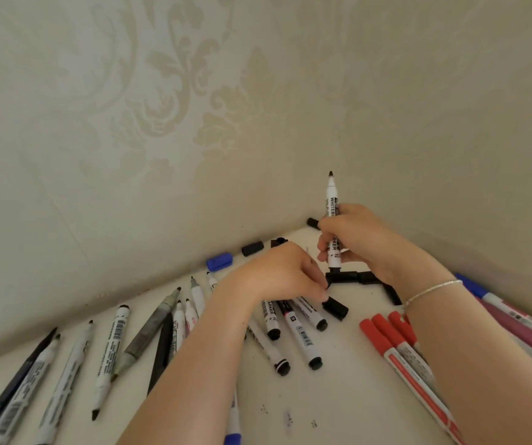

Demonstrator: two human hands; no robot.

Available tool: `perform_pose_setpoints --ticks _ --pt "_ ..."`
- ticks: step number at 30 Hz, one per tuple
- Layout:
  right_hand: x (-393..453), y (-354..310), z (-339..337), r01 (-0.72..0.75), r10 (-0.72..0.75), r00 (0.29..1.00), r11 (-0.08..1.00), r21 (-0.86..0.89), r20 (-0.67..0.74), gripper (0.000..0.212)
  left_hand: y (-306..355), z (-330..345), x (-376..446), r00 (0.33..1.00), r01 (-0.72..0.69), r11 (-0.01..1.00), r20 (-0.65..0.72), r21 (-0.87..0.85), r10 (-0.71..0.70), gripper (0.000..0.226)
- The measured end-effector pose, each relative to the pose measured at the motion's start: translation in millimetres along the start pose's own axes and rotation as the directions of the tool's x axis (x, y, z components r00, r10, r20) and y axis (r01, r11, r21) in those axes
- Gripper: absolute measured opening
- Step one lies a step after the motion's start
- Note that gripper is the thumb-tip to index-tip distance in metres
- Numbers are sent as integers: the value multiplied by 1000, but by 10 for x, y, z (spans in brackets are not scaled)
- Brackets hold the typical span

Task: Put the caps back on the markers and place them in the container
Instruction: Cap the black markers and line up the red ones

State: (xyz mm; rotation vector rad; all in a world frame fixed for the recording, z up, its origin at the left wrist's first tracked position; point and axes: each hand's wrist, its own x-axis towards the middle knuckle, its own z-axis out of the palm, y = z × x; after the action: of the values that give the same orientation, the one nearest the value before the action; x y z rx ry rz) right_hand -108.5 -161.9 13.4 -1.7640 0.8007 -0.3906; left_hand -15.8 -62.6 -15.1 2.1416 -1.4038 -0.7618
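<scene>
My right hand (359, 239) grips a white whiteboard marker (332, 200) upright, its uncapped black tip pointing up. My left hand (282, 274) reaches over the table with curled fingers, its fingertips on a black cap (336, 307). More black caps (349, 277) lie just beyond, under the held marker. Several uncapped markers (112, 348) lie spread on the left, and others (300, 335) lie below my left hand. No container is in view.
Three red-capped markers (393, 345) lie at the right beside pink and blue ones (521, 329). A blue cap (219, 261) and black caps (252, 248) sit along the wall. The white table (338, 406) ends in a wallpapered corner.
</scene>
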Motion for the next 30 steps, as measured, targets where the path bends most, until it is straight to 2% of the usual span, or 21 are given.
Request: perform_pose_setpoints --ticks 5,7,9,11,13,15,18,21,27,30 --pt "5 12 -78 9 -10 996 1000 -10 -88 8 57 144 39 996 -25 998 85 57 20 26" --pt "6 15 -79 23 -29 995 998 -66 -92 7 58 185 50 997 -45 997 67 61 41 22" --pt "2 9 -72 34 -42 995 996 -88 -86 8 23 132 51 998 -64 998 -30 12 64 17" --pt "-4 -16 -65 25 -30 997 997 -78 -66 8 -39 -10 37 981 -95 987 -182 -127 71 15" --pt "-21 -59 -67 -4 3 1000 998 -61 -22 15 -124 -182 -1 943 -155 940 -330 -303 49 16" --pt "-44 -111 -66 -3 6 999 998 -66 39 24 -206 -318 -63 903 -193 903 -429 -384 10 17" --pt "-109 -164 -47 48 -39 993 996 -80 115 27 -286 -420 -157 903 -224 791 -426 -570 -51 18" --pt "-143 -142 -31 126 -106 978 987 -101 181 25 -297 -458 -206 918 -268 659 -393 -703 -47 17" --pt "-114 -85 25 163 -128 970 973 -164 205 23 -248 -524 -254 956 -259 357 -290 -897 -35 17" --pt "-129 -83 45 162 -118 967 969 -185 225 23 -221 -529 -270 961 -257 332 -277 -907 -14 17"
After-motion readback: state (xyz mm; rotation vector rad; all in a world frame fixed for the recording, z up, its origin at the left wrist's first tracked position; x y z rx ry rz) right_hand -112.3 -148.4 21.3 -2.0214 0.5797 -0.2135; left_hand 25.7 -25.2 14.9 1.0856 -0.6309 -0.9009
